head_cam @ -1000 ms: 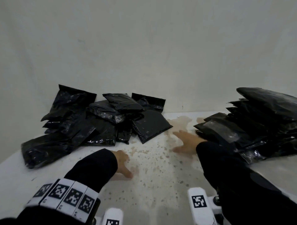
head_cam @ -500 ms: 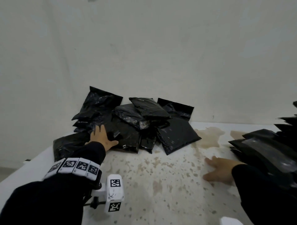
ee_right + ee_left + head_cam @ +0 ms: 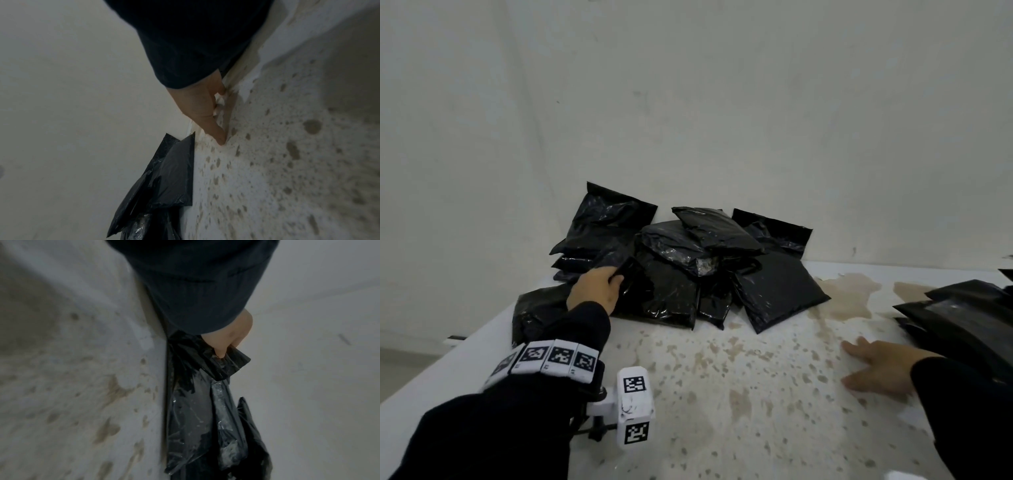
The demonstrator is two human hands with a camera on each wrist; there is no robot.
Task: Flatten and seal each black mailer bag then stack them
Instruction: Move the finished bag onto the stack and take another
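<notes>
The table (image 3: 722,394) carries a loose pile of bags (image 3: 722,240) at the back wall and a neater stack (image 3: 962,318) at right. Left hand (image 3: 594,291) pinches one bag's corner (image 3: 230,363); right hand (image 3: 876,370) lies flat, fingers straight, holding nothing. Risk: pulling a low bag may drag neighbours w/ it, as they overlap. Only the left wrist view shows the thumb on the folded edge.
</notes>
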